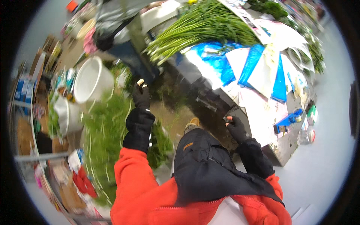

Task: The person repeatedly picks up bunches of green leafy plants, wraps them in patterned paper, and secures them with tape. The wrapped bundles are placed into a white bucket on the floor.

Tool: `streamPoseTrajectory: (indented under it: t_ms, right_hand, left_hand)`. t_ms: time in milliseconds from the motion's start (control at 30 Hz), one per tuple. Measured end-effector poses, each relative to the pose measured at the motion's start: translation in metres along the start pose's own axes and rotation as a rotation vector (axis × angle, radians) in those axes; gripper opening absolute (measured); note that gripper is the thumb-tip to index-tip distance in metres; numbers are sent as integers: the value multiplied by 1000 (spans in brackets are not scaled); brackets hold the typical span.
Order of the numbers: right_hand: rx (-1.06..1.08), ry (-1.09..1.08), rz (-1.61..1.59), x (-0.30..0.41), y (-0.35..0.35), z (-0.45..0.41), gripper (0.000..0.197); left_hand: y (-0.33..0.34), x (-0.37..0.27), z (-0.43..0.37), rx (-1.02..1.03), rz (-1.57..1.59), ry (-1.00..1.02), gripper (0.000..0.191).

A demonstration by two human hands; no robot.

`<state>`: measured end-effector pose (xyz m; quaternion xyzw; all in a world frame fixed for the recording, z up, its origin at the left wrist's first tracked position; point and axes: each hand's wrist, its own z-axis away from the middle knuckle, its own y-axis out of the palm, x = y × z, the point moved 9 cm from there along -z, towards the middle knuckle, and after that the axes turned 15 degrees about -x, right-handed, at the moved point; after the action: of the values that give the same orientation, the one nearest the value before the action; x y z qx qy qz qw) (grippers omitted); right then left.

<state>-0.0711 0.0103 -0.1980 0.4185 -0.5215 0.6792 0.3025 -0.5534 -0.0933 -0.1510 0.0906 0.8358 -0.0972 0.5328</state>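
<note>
My left hand, in a black glove with bare fingertips, reaches forward beside feathery green foliage. Its fingertips are slightly apart, and I see nothing in them. The foliage is blurred and fills the space left of my arm. Close to the near left edge of the work table is my right hand, gloved the same way with its fingers bent. Whether it grips the small dark thing at its fingertips, I cannot tell. Long green-stemmed plants lie in a large bundle at the table's far end.
Blue plastic sheeting and white paper sheets cover much of the table. A blue tape dispenser and a clear jar stand at its right. White buckets are at left. Another person stands ahead.
</note>
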Motion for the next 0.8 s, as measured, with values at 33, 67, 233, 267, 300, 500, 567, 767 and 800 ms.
streamPoseTrajectory:
  t_ms: [33,67,233,267,300,500,567,767,800]
  right_hand:
    - [-62,90,44,-12,-9,-5,35]
    - [-108,200,-28,-24,-19,-4,35]
    - [-270,399,191,-48,-45,7,35]
    - [-303,395,228,-47,-46,10,35]
    - [-308,406,241,-47,-43,13,35]
    - [-330,605,156,-50,-2,31,36]
    - [-327,557,158,-44,9,25,36]
    - [-290,386,119,-13,24,-23,40]
    - [-312,232,166,7,21,-42,39]
  left_hand:
    - [41,32,-17,66,-14,-95,25]
    - [82,59,-33,130,-6,-155,27]
    - [236,113,-108,277,-666,344,44]
    - [258,131,-120,360,-733,258,46]
    - [286,150,-131,539,-817,192,54]
    - [348,125,-163,287,-1278,930,61]
    - [360,141,-171,542,-1317,824,60]
    - [345,126,-162,1298,-1044,270,55]
    - [340,99,-151,1319,-912,274,50]
